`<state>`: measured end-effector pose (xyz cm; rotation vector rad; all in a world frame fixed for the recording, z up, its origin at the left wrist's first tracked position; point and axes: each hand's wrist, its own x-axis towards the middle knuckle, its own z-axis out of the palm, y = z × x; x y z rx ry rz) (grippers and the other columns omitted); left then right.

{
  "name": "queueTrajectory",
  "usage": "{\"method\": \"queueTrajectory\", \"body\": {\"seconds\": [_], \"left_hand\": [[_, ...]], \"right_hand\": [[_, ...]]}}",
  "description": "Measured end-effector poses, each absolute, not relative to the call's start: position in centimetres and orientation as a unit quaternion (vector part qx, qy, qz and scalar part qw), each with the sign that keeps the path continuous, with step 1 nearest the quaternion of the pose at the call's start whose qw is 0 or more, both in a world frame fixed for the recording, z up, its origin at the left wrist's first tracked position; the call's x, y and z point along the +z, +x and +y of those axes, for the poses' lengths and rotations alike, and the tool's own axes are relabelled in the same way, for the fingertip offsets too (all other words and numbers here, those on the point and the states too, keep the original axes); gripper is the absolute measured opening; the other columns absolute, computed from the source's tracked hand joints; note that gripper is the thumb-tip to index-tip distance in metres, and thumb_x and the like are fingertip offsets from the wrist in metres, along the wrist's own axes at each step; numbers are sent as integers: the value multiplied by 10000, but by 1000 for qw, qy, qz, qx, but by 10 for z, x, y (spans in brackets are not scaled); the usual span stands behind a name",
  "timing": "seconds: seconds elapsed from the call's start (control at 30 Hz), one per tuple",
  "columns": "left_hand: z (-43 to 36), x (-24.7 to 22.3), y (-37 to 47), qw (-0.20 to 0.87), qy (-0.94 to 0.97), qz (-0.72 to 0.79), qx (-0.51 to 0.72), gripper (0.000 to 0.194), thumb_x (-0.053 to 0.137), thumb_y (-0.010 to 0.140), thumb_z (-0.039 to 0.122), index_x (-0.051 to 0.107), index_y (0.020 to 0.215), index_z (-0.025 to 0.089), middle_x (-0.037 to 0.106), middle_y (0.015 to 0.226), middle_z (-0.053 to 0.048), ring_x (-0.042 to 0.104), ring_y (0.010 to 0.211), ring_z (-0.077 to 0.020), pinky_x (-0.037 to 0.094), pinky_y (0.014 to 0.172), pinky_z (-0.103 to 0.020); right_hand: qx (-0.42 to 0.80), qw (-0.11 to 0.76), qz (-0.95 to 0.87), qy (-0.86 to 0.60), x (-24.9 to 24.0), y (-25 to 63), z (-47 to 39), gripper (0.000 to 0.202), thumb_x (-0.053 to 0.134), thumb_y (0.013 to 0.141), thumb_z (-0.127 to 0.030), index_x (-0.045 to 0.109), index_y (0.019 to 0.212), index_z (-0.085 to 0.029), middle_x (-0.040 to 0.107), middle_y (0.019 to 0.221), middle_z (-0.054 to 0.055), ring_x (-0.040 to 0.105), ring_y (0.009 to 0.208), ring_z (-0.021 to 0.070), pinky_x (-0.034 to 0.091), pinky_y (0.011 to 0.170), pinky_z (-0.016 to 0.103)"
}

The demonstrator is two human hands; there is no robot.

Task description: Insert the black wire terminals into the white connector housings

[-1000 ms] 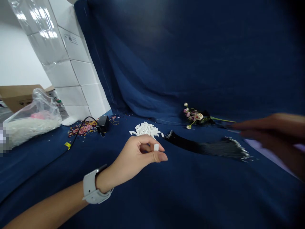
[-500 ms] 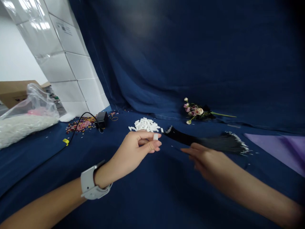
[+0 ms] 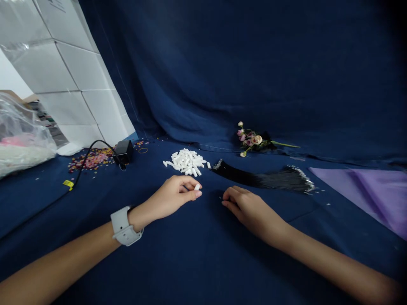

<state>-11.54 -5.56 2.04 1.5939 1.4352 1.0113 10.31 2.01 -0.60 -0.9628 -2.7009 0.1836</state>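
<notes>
My left hand (image 3: 173, 195), with a grey watch strap on its wrist, pinches a small white piece (image 3: 197, 187) between thumb and fingertips. Just behind it lies a pile of white pieces (image 3: 187, 161). To its right, my right hand (image 3: 249, 209) is closed in a pinch low over the blue cloth; a tiny pale tip shows at its fingertips, too small to name. Beyond my right hand, a bundle of black strands (image 3: 263, 178) with silvery ends lies across the cloth.
Artificial flowers (image 3: 254, 140) lie at the back by the blue curtain. Purple sheets (image 3: 359, 190) are at the right. On the left are a black adapter (image 3: 124, 151) with its cable, colourful confetti (image 3: 92, 160), a clear plastic bag (image 3: 25, 144) and stacked white boxes (image 3: 76, 76).
My right hand has come down towards the cloth, nearer my left hand, and its fingers have drawn together. My left hand still holds the white piece. The view has shifted slightly.
</notes>
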Motion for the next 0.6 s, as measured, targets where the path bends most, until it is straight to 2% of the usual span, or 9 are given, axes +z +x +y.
{"method": "queueTrajectory", "body": {"seconds": [0.13, 0.27, 0.4, 0.6], "left_hand": [[-57, 21, -111, 362, 629, 545, 420, 164, 627, 824, 302, 660, 879, 151, 660, 836, -36, 609, 786, -148, 465, 790, -310], [-62, 36, -104, 357, 619, 530, 456, 179, 611, 849, 334, 635, 887, 160, 652, 901, -33, 615, 844, -141, 466, 819, -288], [-74, 66, -87, 358, 629, 479, 497, 160, 638, 843, 333, 616, 877, 179, 640, 872, -4, 635, 830, -122, 492, 790, -240], [-82, 99, -60, 287, 667, 443, 525, 88, 666, 831, 294, 636, 857, 216, 657, 856, 35, 635, 798, -91, 499, 691, -160]], "right_hand": [[46, 171, -937, -302, -4, 100, 21, 138, 499, 923, -193, 565, 828, -118, 586, 773, -8, 561, 665, 80, 494, 624, 239], [-2, 244, -933, -265, 20, 108, 8, 114, 396, 934, -122, 499, 890, -139, 566, 757, -8, 531, 572, 68, 427, 515, 202], [-82, 323, -915, -226, 56, 118, -17, 88, 390, 945, -158, 468, 976, -186, 541, 832, 9, 519, 605, 89, 374, 502, 223], [-173, 388, -878, -221, 86, 129, -40, 55, 429, 934, -147, 463, 936, -191, 505, 777, 3, 475, 592, 88, 353, 520, 235]]}}
